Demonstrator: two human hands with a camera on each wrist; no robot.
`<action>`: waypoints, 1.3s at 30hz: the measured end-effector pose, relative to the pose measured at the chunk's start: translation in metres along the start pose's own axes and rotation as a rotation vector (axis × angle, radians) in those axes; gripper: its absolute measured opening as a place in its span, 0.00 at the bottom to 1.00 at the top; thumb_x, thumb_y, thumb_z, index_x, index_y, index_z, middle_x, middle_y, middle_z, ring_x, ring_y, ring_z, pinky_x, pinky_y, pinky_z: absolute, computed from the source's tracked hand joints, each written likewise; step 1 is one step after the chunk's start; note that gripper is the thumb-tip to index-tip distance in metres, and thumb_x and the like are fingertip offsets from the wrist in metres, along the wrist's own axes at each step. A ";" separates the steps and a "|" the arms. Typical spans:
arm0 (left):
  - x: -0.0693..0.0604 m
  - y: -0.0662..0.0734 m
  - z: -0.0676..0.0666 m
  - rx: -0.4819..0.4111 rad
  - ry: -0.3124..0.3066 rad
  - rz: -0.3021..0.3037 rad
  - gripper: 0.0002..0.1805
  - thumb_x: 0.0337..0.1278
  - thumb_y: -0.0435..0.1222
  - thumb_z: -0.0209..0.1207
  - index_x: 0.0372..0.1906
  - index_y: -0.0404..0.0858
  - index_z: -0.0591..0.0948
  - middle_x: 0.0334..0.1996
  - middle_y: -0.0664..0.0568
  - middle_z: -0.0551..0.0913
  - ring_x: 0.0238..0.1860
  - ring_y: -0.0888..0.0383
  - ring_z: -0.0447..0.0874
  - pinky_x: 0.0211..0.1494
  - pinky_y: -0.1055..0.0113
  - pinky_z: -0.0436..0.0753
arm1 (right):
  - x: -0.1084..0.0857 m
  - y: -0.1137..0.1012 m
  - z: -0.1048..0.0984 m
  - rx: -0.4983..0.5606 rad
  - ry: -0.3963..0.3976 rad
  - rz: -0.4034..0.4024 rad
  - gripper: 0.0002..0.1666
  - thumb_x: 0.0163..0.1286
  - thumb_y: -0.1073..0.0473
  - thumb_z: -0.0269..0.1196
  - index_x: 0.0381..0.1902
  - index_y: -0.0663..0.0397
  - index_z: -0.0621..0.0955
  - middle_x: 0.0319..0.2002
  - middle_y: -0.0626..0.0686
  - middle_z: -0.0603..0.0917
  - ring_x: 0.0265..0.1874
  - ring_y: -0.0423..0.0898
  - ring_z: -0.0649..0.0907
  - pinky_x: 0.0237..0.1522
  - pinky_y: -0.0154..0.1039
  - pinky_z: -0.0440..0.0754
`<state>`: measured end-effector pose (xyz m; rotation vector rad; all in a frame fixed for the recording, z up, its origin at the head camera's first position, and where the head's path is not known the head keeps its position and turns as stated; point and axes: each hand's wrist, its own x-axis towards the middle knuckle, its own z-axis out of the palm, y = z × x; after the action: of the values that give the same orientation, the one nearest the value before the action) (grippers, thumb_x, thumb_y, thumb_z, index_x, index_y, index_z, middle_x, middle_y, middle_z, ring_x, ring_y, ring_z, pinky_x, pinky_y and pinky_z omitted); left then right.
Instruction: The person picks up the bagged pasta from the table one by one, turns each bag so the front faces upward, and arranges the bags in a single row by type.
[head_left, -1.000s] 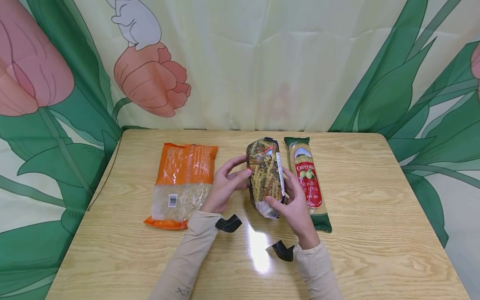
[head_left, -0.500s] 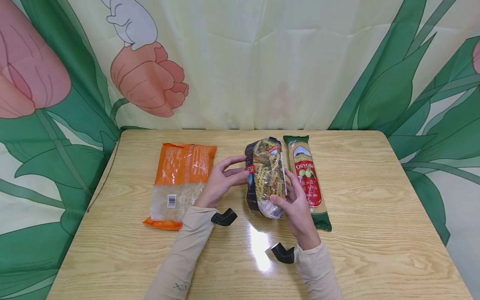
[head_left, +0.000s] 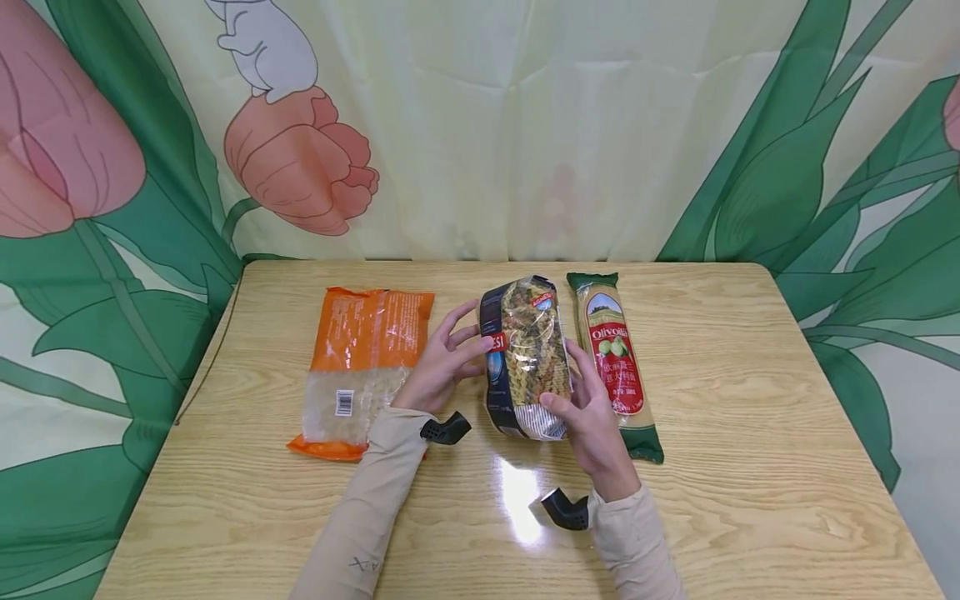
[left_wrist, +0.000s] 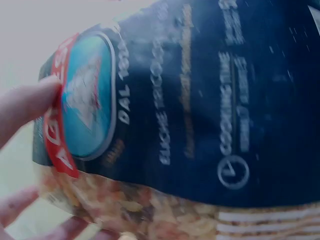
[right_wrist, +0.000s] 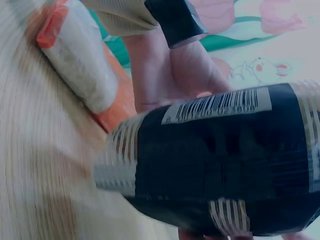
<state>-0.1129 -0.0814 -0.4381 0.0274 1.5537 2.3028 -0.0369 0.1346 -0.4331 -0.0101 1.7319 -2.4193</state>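
Note:
A bag of spiral pasta [head_left: 534, 358], navy with a red brand label and a clear window, is held up between both hands over the middle of the table. At its left side my left hand [head_left: 442, 362] grips it, thumb near the label; the left wrist view shows fingers under the bag [left_wrist: 170, 100]. My right hand [head_left: 596, 417] holds the lower right edge, thumb on the striped end. A barcode side of the bag [right_wrist: 215, 150] fills much of the right wrist view, with the left hand [right_wrist: 172, 70] beyond it and fingertips just showing below.
Left of the hands lies an orange and clear bag [head_left: 367, 371] with pale contents, partly behind the left forearm. To the right is a long green-ended spaghetti pack [head_left: 617, 367], partly behind the right hand. A printed curtain [head_left: 525, 125] hangs behind the wooden table [head_left: 750, 433].
The pasta bag has turned so its navy side with the red label faces up on the left, and it has shifted slightly left. The other two packs stay put.

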 end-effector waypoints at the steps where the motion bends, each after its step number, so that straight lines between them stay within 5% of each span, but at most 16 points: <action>1: 0.000 -0.001 -0.001 -0.008 0.001 0.006 0.38 0.65 0.29 0.59 0.76 0.50 0.60 0.64 0.38 0.71 0.44 0.54 0.84 0.41 0.61 0.86 | 0.000 0.000 0.000 -0.004 -0.006 -0.003 0.50 0.60 0.69 0.64 0.76 0.41 0.58 0.66 0.60 0.67 0.58 0.49 0.77 0.55 0.39 0.82; 15: -0.002 -0.007 0.000 -0.110 0.152 0.085 0.31 0.64 0.27 0.60 0.71 0.43 0.69 0.47 0.50 0.77 0.37 0.60 0.81 0.27 0.70 0.81 | 0.001 -0.004 0.002 -0.139 0.000 -0.059 0.49 0.61 0.74 0.67 0.75 0.43 0.60 0.68 0.55 0.66 0.62 0.52 0.73 0.57 0.42 0.82; 23: -0.006 -0.008 0.000 -0.095 0.252 0.122 0.27 0.62 0.30 0.64 0.66 0.43 0.74 0.50 0.48 0.79 0.40 0.60 0.82 0.28 0.72 0.80 | -0.001 -0.012 0.006 -0.330 0.113 -0.050 0.45 0.60 0.68 0.71 0.72 0.40 0.67 0.65 0.52 0.71 0.61 0.51 0.72 0.57 0.45 0.78; 28: -0.010 -0.006 0.005 -0.058 0.310 0.151 0.29 0.59 0.30 0.66 0.66 0.38 0.74 0.50 0.48 0.80 0.41 0.60 0.82 0.30 0.71 0.80 | 0.001 -0.014 0.005 -0.370 0.113 -0.052 0.45 0.62 0.65 0.71 0.73 0.38 0.66 0.67 0.53 0.72 0.64 0.51 0.72 0.60 0.56 0.76; 39: -0.013 -0.006 0.014 -0.054 0.383 0.136 0.25 0.57 0.29 0.68 0.60 0.41 0.79 0.57 0.39 0.78 0.38 0.60 0.84 0.27 0.71 0.79 | -0.002 -0.010 0.006 -0.409 0.098 -0.036 0.55 0.57 0.64 0.75 0.76 0.37 0.60 0.71 0.53 0.67 0.67 0.53 0.69 0.62 0.56 0.75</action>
<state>-0.0959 -0.0705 -0.4356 -0.3514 1.7102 2.5688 -0.0357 0.1327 -0.4214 0.0269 2.2576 -2.0750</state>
